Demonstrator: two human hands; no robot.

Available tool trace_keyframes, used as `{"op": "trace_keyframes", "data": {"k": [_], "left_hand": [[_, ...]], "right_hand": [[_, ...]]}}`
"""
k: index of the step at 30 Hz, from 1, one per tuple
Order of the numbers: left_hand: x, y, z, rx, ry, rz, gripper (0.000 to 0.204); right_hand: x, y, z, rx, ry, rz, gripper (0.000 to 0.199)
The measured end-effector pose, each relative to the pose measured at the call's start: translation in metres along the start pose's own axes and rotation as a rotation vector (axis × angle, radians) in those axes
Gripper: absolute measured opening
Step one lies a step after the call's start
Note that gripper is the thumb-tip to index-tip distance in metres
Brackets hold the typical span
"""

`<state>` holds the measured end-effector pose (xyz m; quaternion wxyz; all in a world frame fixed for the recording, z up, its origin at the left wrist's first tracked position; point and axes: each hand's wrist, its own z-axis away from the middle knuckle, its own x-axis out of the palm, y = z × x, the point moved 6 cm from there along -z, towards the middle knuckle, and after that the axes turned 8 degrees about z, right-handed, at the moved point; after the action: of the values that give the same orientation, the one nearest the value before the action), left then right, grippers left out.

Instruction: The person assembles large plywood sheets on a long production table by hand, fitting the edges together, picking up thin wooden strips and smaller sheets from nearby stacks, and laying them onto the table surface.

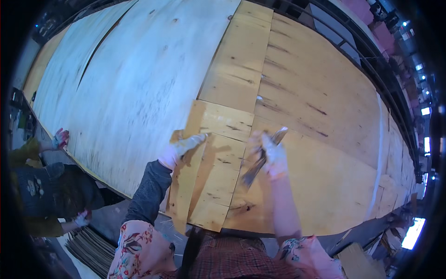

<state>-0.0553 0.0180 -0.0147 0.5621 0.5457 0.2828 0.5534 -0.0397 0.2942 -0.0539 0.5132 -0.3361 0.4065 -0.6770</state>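
Note:
My left hand (185, 145), in a pale glove with its index finger stretched out, grips a narrow strip of wood veneer (195, 117). The strip lies slantwise and its lower end reaches the near edge of the sheets. My right hand (274, 151), also gloved and slightly blurred, is closed around a long flat blade-like tool (253, 173) with a shiny upper end. It hovers above the tan veneer sheet (316, 162) on the right. Between my hands lies a yellowish veneer piece (218, 181) with dark knots, crossed by my left hand's shadow.
A large whitish veneer sheet (144, 83) covers the left side. At the left edge stands another person, whose gloved hand (61, 138) rests on the sheet's border. Stacked thin strips (90, 249) lie low at left; wood scraps (360, 262) lie at lower right. A dark rail (346, 42) runs behind.

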Motion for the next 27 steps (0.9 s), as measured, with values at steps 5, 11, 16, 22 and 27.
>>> {"op": "trace_keyframes", "data": {"k": [5,11,16,22,27], "left_hand": [[-0.027,-0.010,-0.001,-0.268,0.037,0.025,0.036],[-0.045,-0.093,-0.041,-0.365,0.210,0.070,0.041],[-0.043,-0.139,-0.065,-0.366,0.368,0.038,0.063],[-0.064,-0.133,-0.056,-0.392,0.446,-0.155,0.058],[-0.004,-0.053,-0.057,0.007,0.133,-0.018,0.044]], "right_hand": [[-0.040,-0.018,-0.076,-0.137,0.565,0.531,0.032],[-0.026,-0.035,-0.161,-0.421,0.782,0.952,0.034],[-0.019,-0.010,-0.190,-0.194,0.743,1.097,0.030],[0.023,-0.020,-0.182,-0.164,0.589,1.530,0.033],[-0.009,-0.023,-0.196,0.027,0.474,1.594,0.045]]}}
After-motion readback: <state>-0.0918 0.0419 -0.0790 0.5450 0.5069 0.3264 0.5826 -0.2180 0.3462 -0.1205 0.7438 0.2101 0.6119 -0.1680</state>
